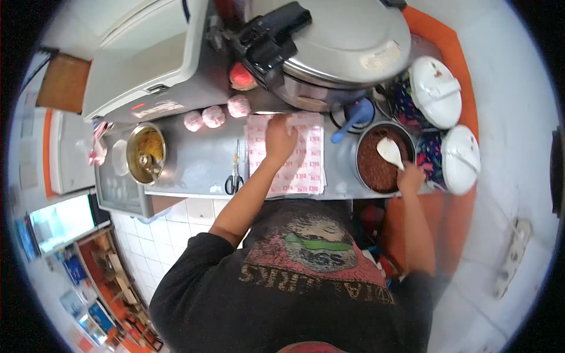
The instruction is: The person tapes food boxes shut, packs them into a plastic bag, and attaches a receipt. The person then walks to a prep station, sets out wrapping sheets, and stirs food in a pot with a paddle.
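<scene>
My left hand (281,141) lies over a stack of white wrapping paper (300,170) with red print, its fingers bent at the far edge and seemingly gripping the paper there. A white rice paddle (389,152) is held by its handle in my closed right hand (411,178). The paddle's head rests on reddish-brown grains (374,167) that fill a round metal pot (358,176). Black-handled scissors (234,183) lie left of the paper. Behind the paper's left side sit three wrapped bundles (213,116) in the same print.
A large pressure cooker (347,41) stands at the back, beside a grey cooler box (170,82). Two dark patterned containers with white lids (461,160) flank the pot. A blue ladle (355,120) rests behind it. At left is a metal bowl (136,170) of yellow food.
</scene>
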Demonstrator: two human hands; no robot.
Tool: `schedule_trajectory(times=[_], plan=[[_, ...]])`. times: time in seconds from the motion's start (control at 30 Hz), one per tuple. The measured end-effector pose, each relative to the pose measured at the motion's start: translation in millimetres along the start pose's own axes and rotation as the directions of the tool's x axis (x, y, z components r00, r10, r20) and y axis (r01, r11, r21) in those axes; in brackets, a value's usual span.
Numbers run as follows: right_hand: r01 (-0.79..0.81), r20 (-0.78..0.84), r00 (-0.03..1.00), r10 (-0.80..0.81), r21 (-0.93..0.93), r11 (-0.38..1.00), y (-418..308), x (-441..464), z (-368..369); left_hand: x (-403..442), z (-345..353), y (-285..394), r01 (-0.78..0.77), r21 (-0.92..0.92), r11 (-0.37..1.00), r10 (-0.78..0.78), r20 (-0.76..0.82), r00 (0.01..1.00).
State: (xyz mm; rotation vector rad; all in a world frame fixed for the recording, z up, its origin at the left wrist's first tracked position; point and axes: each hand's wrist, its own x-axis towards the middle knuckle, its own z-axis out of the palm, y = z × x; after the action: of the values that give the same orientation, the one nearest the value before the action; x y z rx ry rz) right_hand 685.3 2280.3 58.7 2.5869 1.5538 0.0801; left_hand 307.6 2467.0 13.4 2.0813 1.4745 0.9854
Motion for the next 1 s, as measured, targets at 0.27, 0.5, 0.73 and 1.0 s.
schedule_trajectory(times=[0.27, 0.5, 0.73, 1.0], plan=[[-0.129, 0.410, 0.897, -0.164, 0.598, 0.791, 35, 14, -64, 104, -8, -103, 0.220, 0.623, 0.750, -0.090, -0.234, 0.968], [-0.084, 0.622, 0.749, -0.228, 0.431, 0.898, 59, 39, -140, 163, 9, -251, -0.114, 0.233, 0.966, 0.107, 0.044, 0.993], [0.218, 0.754, 0.600, -0.268, 0.168, 0.961, 12, 43, -71, 123, -41, -128, -0.073, 0.535, 0.841, 0.207, -0.195, 0.959], [0.060, 0.554, 0.817, -0.159, 0.192, 0.980, -28, 3, -45, -18, -54, 53, 0.149, -0.043, 0.988, -0.135, 0.238, 0.962]])
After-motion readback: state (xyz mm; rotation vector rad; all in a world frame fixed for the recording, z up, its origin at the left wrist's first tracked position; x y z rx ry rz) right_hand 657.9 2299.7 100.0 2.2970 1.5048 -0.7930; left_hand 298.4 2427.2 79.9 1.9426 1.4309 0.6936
